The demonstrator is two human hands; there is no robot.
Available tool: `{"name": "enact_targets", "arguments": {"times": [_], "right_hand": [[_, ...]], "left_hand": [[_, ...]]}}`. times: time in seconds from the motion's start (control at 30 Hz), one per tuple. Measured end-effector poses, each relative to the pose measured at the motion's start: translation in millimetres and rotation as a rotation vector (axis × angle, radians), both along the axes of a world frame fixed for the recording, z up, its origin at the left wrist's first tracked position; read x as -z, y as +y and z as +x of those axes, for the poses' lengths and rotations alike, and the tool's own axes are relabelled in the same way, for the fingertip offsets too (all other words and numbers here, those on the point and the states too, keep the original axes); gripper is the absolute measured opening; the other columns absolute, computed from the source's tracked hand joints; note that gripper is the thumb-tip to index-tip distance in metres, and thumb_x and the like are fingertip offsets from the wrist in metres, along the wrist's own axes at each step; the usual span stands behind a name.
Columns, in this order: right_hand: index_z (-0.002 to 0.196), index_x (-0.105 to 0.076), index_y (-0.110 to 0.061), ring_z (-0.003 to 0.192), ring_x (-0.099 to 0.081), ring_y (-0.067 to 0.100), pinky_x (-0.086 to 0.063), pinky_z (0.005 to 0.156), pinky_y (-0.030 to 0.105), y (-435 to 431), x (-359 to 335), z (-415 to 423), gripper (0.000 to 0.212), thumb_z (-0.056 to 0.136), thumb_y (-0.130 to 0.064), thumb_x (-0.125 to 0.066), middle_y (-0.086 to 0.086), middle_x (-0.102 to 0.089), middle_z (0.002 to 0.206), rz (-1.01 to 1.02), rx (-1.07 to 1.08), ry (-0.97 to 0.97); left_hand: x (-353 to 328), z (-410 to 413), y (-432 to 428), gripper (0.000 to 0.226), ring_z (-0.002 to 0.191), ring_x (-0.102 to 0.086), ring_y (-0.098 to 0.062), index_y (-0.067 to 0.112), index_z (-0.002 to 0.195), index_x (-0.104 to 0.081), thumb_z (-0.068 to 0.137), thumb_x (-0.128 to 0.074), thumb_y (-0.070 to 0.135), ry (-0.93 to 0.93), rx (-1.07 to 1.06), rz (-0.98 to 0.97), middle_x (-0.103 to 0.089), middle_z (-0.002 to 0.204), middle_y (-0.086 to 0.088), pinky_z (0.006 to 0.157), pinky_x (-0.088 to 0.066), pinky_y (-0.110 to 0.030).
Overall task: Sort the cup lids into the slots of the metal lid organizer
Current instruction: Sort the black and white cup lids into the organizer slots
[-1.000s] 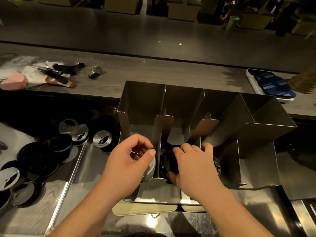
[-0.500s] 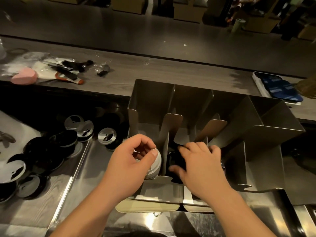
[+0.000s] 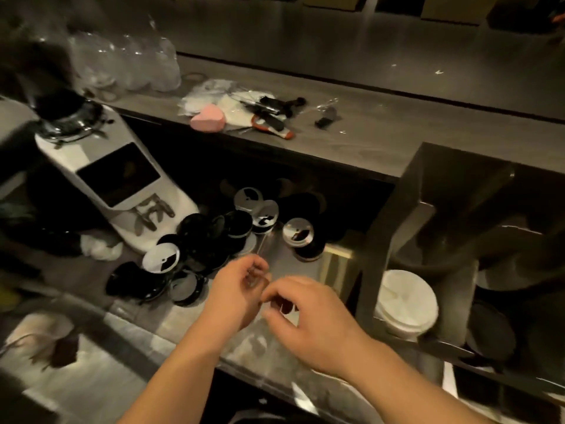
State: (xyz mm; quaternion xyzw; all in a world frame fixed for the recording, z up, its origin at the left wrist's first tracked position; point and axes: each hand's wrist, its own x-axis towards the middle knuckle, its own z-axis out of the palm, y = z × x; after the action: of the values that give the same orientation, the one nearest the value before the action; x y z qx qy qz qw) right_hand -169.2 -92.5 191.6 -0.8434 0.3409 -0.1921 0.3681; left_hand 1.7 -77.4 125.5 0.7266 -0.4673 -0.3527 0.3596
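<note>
Left hand [image 3: 237, 293]: fingers curled, empty, above the bench [image 3: 195, 328].
Right hand [image 3: 308, 324]: fingers loosely curled, empty.
Black lids [image 3: 211, 240]: piled just beyond both hands.
Organizer [image 3: 458, 228]: white lids [image 3: 405, 304] in its left slot.

Dim, motion-blurred, glare on steel

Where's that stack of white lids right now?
The white lids stand in the leftmost slot of the organizer, at the right of the head view, beside black lids in the next slot.
</note>
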Motion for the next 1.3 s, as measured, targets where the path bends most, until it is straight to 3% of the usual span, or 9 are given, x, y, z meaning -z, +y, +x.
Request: {"name": "enact_targets", "arguments": {"times": [0.07, 0.13, 0.3, 0.5, 0.7, 0.9, 1.1, 1.23, 1.3], "right_hand": [[0.099, -0.066, -0.025, 0.083, -0.058, 0.009, -0.048, 0.077, 0.03, -12, 42, 25, 0.014, 0.087, -0.028, -0.059, -0.01, -0.064, 0.088, 0.135, 0.024, 0.156], [0.098, -0.066, -0.027, 0.081, -0.06, 0.013, -0.051, 0.078, 0.033, -24, 76, 46, 0.013, 0.087, -0.029, -0.059, -0.006, -0.067, 0.088, 0.241, 0.11, 0.255], [0.105, -0.061, -0.03, 0.09, -0.065, 0.022, -0.054, 0.081, 0.032, -64, 137, 114, 0.02, 0.085, -0.033, -0.057, -0.003, -0.068, 0.097, 0.377, 0.342, 0.328], [0.14, -0.046, -0.025, 0.128, -0.044, 0.035, -0.041, 0.105, 0.041, -121, 170, 175, 0.057, 0.085, -0.016, -0.057, 0.012, -0.047, 0.139, 0.063, 0.233, 0.395], [0.139, -0.055, -0.019, 0.129, -0.042, 0.044, -0.037, 0.112, 0.044, -166, 201, 209, 0.066, 0.075, -0.001, -0.063, 0.024, -0.047, 0.139, -0.059, 0.047, 0.393], [0.132, -0.063, -0.019, 0.115, -0.061, 0.031, -0.046, 0.102, 0.036, -168, 207, 211, 0.053, 0.081, -0.002, -0.063, 0.014, -0.067, 0.122, 0.003, 0.184, 0.316], [0.12, -0.07, -0.019, 0.107, -0.066, 0.02, -0.05, 0.095, 0.029, -140, 158, 197, 0.041, 0.087, 0.002, -0.059, 0.007, -0.072, 0.112, 0.263, 0.57, -0.07], [0.117, -0.067, -0.005, 0.095, -0.069, 0.03, -0.054, 0.082, 0.042, -100, 103, 173, 0.037, 0.086, 0.014, -0.06, 0.018, -0.071, 0.11, 0.825, 0.785, -0.638], [0.117, -0.066, -0.005, 0.089, -0.073, 0.029, -0.059, 0.074, 0.038, -77, 69, 158, 0.031, 0.09, 0.008, -0.06, 0.016, -0.075, 0.103, 1.045, 0.808, -0.765]], "left_hand": [[35, 40, 3, 0.032, 0.095, -0.062, -0.024, 0.025, 0.109, -0.067, 0.077, -0.071, 0.026, -0.373, 0.03, 0.1, -0.064, 0.101, -0.001, 0.084, -0.053, -0.043], [58, 74, 4, 0.047, 0.112, -0.055, -0.032, 0.024, 0.125, -0.06, 0.08, -0.071, 0.032, -0.512, -0.036, 0.214, -0.058, 0.118, -0.004, 0.092, -0.049, -0.046], [103, 125, 3, 0.058, 0.127, -0.04, -0.035, 0.026, 0.137, -0.041, 0.085, -0.062, 0.04, -0.499, -0.148, 0.419, -0.04, 0.137, -0.007, 0.098, -0.045, -0.052], [150, 132, 20, 0.058, 0.13, -0.034, -0.031, 0.026, 0.141, -0.039, 0.088, -0.06, 0.037, -0.461, -0.131, 0.431, -0.037, 0.141, -0.006, 0.096, -0.048, -0.047], [164, 132, 26, 0.046, 0.132, -0.032, -0.032, 0.019, 0.133, -0.053, 0.091, -0.062, 0.031, -0.487, -0.109, 0.375, -0.04, 0.14, -0.008, 0.09, -0.046, -0.044], [156, 138, 24, 0.034, 0.118, -0.046, -0.029, 0.016, 0.112, -0.063, 0.08, -0.067, 0.025, -0.354, -0.224, 0.23, -0.05, 0.125, -0.006, 0.086, -0.051, -0.04], [115, 139, 10, 0.033, 0.115, -0.05, -0.021, 0.022, 0.118, -0.061, 0.086, -0.07, 0.025, -0.24, -0.368, 0.112, -0.053, 0.122, 0.003, 0.091, -0.044, -0.032], [57, 116, -8, 0.049, 0.12, -0.056, -0.016, 0.034, 0.129, -0.051, 0.087, -0.074, 0.021, 0.366, -0.434, -0.042, -0.054, 0.127, 0.009, 0.098, -0.051, -0.041], [22, 96, -16, 0.069, 0.128, -0.052, -0.011, 0.047, 0.137, -0.04, 0.082, -0.077, 0.026, 0.687, -0.338, -0.099, -0.051, 0.138, 0.008, 0.105, -0.047, -0.041]]}}
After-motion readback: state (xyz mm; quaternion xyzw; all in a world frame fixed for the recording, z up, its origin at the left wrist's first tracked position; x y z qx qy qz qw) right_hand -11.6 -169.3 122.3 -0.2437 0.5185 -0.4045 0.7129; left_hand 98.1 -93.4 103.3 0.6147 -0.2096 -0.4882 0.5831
